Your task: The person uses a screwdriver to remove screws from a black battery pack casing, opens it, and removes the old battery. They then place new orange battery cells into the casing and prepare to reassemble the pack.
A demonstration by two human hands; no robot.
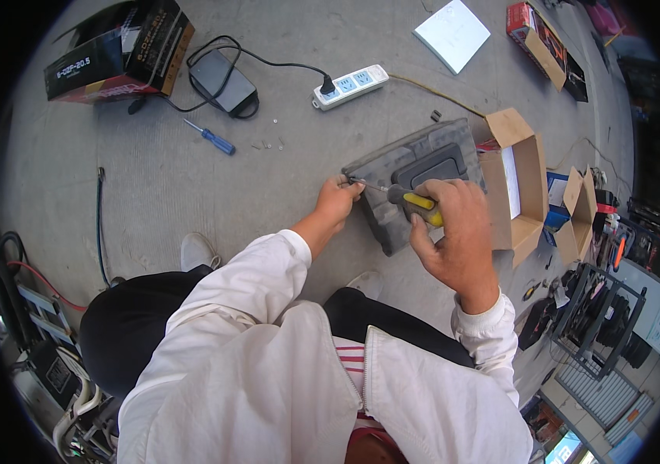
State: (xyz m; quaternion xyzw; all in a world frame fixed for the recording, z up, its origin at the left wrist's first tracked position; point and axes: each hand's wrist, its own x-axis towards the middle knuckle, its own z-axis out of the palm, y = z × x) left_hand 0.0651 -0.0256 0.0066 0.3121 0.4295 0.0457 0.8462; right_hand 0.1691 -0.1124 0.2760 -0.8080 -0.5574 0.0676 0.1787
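Note:
A dark grey, dusty plastic case (pixel 403 158) with a raised rounded panel on top stands on the floor in front of me. My right hand (pixel 457 236) is wrapped round the black-and-yellow handle of a screwdriver (pixel 415 203). Its thin shaft points left to the case's near-left corner. At that corner my left hand (pixel 335 203) is closed in a pinch close to the screwdriver's tip. What lies between those fingertips is too small to make out.
Left of the case lie a blue screwdriver (pixel 210 137), several small metal bits (pixel 268 144) and a black charger (pixel 224 81). Its cord plugs into a white power strip (pixel 351 86). An open cardboard box (pixel 527 193) stands right of the case. A dark printed carton (pixel 121 54) sits far left.

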